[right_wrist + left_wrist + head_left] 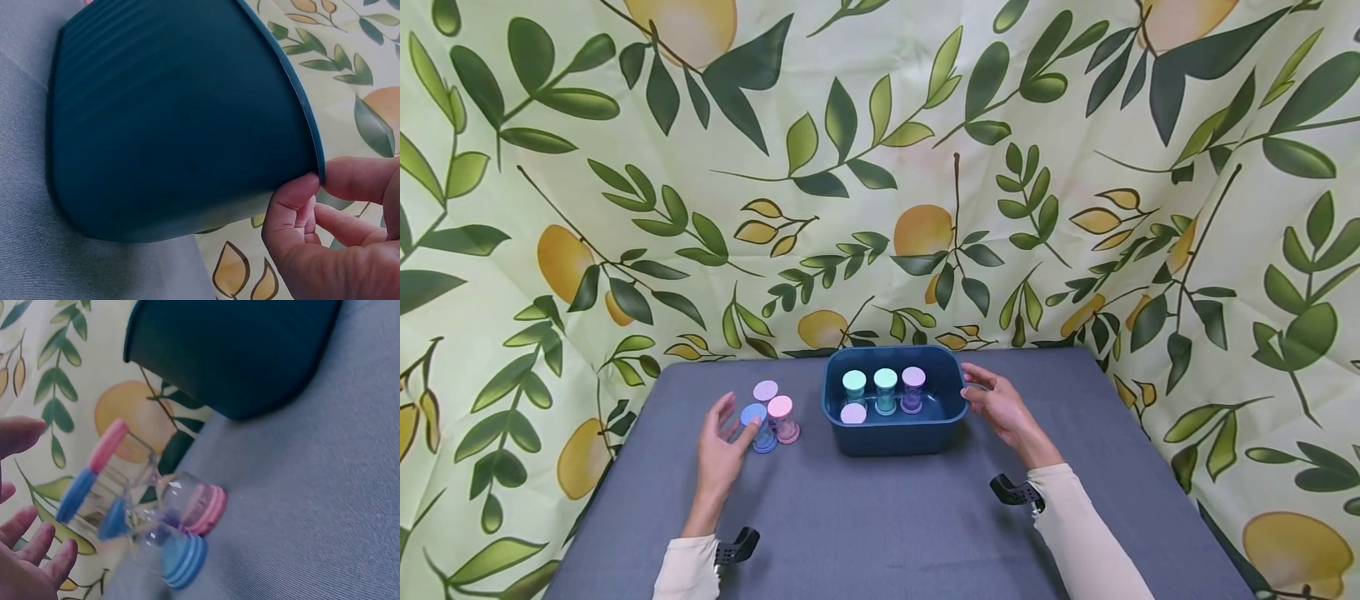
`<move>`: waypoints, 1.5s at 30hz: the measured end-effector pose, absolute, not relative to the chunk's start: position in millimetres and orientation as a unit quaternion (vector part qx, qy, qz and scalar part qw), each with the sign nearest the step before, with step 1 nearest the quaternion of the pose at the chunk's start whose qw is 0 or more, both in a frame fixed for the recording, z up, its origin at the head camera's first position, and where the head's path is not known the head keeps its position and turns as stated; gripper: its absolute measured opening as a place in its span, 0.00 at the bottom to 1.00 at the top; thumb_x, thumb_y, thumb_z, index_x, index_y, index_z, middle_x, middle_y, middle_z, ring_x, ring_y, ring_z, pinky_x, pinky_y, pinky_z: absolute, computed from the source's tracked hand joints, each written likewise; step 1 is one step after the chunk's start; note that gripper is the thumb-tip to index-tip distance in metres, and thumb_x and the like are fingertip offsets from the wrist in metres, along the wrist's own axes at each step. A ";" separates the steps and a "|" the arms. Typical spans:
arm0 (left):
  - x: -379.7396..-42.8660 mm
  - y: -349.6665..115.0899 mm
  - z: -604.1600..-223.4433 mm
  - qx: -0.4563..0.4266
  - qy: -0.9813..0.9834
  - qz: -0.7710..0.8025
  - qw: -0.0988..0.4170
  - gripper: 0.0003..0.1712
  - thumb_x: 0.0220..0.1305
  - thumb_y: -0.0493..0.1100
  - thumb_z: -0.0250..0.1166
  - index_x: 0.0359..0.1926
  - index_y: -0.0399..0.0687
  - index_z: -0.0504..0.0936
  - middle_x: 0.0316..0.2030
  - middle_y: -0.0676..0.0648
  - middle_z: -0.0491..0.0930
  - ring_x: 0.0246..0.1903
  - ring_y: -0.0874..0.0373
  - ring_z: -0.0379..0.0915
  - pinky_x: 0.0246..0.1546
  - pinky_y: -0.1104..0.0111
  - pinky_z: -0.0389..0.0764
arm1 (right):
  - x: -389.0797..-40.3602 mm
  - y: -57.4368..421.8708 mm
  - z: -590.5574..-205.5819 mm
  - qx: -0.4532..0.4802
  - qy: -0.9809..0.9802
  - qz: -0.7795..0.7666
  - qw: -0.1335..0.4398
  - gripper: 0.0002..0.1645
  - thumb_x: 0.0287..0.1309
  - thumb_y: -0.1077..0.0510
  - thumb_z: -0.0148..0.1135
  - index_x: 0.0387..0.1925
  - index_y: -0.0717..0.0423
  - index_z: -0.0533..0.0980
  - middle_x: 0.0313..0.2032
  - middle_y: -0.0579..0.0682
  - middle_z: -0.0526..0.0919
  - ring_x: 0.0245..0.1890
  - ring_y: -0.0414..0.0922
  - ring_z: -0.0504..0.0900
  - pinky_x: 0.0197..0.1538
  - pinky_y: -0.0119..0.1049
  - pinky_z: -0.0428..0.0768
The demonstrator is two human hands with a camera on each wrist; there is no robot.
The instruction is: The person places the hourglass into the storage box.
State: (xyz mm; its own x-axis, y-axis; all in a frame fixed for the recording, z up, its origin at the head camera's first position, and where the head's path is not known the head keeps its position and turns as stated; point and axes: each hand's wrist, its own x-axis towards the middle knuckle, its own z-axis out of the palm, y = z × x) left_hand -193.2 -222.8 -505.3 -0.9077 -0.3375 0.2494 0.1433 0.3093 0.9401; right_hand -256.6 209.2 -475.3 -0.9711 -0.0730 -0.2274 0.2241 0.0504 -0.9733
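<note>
My left hand (719,452), its fingers spread, is beside a blue-capped hourglass (764,440) standing on the table. In the left wrist view the fingers (39,544) are apart from that hourglass. Close against it stands a pink-capped hourglass (786,429), and a lilac-capped one (765,390) is just behind, mostly hidden. At the right end of a dark blue plastic bin (887,442), my right hand (1002,410) pinches the rim between thumb and finger, as the right wrist view shows. Inside are two mint-capped hourglasses (885,392), a purple one (913,392) and a lower pale lilac cap (853,413).
A grey-blue cloth covers the table (880,525). Fabric printed with leaves and lemons (850,167) hangs behind and along both sides. Each wrist wears a black strap, such as the right one (1017,491).
</note>
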 end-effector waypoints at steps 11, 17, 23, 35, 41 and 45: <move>-202.2 -231.6 -529.7 0.080 -0.771 -0.608 0.170 0.40 0.58 0.34 0.70 0.69 0.34 0.62 0.67 0.31 0.65 0.69 0.38 0.61 0.67 0.48 0.65 | -256.9 208.6 -473.6 0.048 0.712 -0.692 0.107 0.34 0.66 0.66 0.53 0.72 0.52 0.61 0.63 0.56 0.64 0.51 0.49 0.72 0.43 0.27 0.79; -203.6 -230.8 -535.3 0.087 -0.771 -0.608 0.166 0.39 0.59 0.36 0.70 0.68 0.34 0.64 0.65 0.32 0.67 0.68 0.40 0.63 0.67 0.49 0.65 | -256.1 207.8 -473.2 0.049 0.715 -0.689 0.106 0.34 0.66 0.66 0.53 0.72 0.51 0.62 0.63 0.56 0.64 0.49 0.46 0.72 0.44 0.28 0.78; -204.5 -229.3 -538.9 0.095 -0.785 -0.593 0.153 0.36 0.61 0.41 0.70 0.67 0.36 0.67 0.64 0.31 0.69 0.64 0.39 0.67 0.65 0.48 0.68 | -256.9 208.0 -473.6 0.048 0.714 -0.690 0.107 0.34 0.66 0.66 0.53 0.72 0.52 0.62 0.63 0.56 0.64 0.49 0.45 0.72 0.44 0.28 0.79; -208.0 -225.7 -543.4 0.117 -0.793 -0.576 0.161 0.33 0.61 0.41 0.70 0.64 0.36 0.69 0.61 0.33 0.73 0.61 0.42 0.71 0.61 0.56 0.71 | -255.3 208.3 -475.5 0.050 0.717 -0.687 0.107 0.34 0.66 0.66 0.54 0.72 0.52 0.62 0.62 0.56 0.65 0.50 0.48 0.72 0.44 0.28 0.78; -208.9 -224.9 -545.1 0.115 -0.799 -0.567 0.165 0.32 0.62 0.41 0.69 0.64 0.34 0.69 0.61 0.32 0.73 0.63 0.39 0.70 0.61 0.54 0.71 | -255.8 208.9 -476.6 0.045 0.721 -0.683 0.104 0.34 0.67 0.65 0.54 0.73 0.53 0.61 0.63 0.57 0.64 0.53 0.49 0.71 0.45 0.27 0.78; -207.2 -224.5 -545.0 0.119 -0.800 -0.565 0.164 0.32 0.62 0.41 0.69 0.63 0.35 0.69 0.61 0.32 0.73 0.63 0.39 0.70 0.61 0.53 0.70 | -255.6 208.7 -476.4 0.056 0.721 -0.683 0.104 0.34 0.67 0.65 0.54 0.72 0.52 0.62 0.63 0.56 0.65 0.54 0.50 0.71 0.46 0.27 0.78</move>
